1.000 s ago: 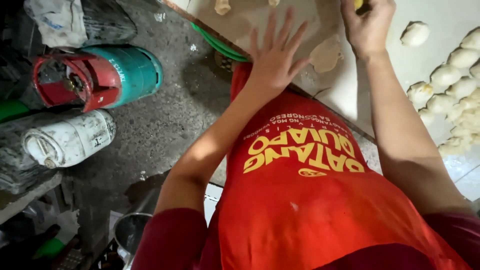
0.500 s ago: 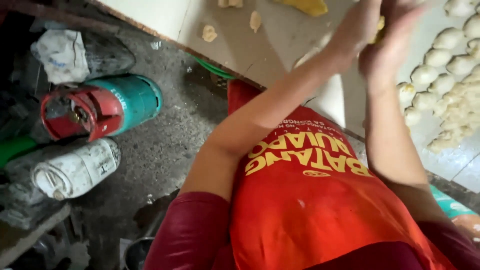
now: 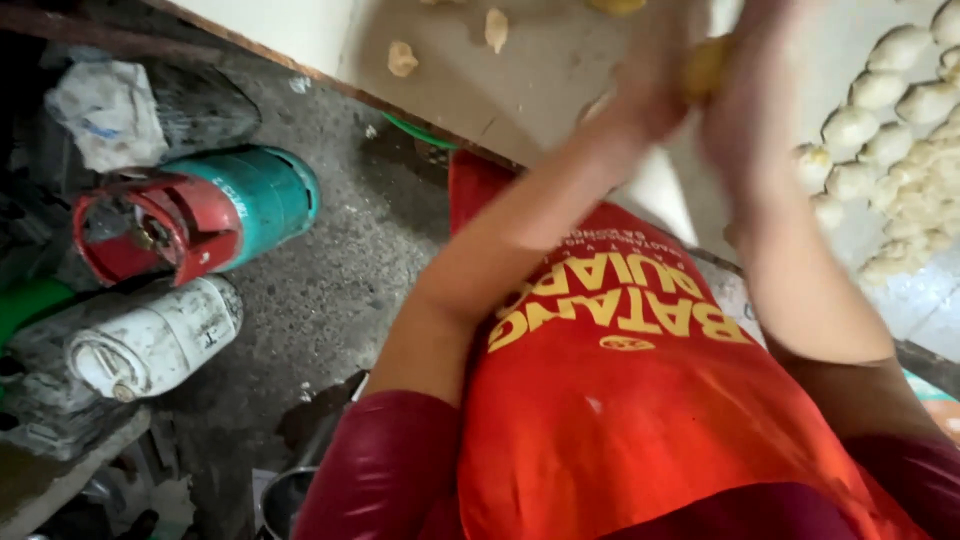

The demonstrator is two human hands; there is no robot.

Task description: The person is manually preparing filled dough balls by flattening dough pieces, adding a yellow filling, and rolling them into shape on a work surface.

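Since 0.5 s ago, both palms have been kept pressed together above the pale worktop [image 3: 520, 90]. A small yellowish dough lump [image 3: 706, 66] is squeezed between the left hand [image 3: 650, 95] and right hand [image 3: 750, 110], so rolling looks underway. Finished pale dough balls [image 3: 880, 130] are piled at right.

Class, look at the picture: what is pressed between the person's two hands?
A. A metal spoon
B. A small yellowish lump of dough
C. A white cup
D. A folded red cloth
B: the left hand and right hand are pressed together over the worktop around a yellowish lump of dough, with similar dough balls lying alongside.
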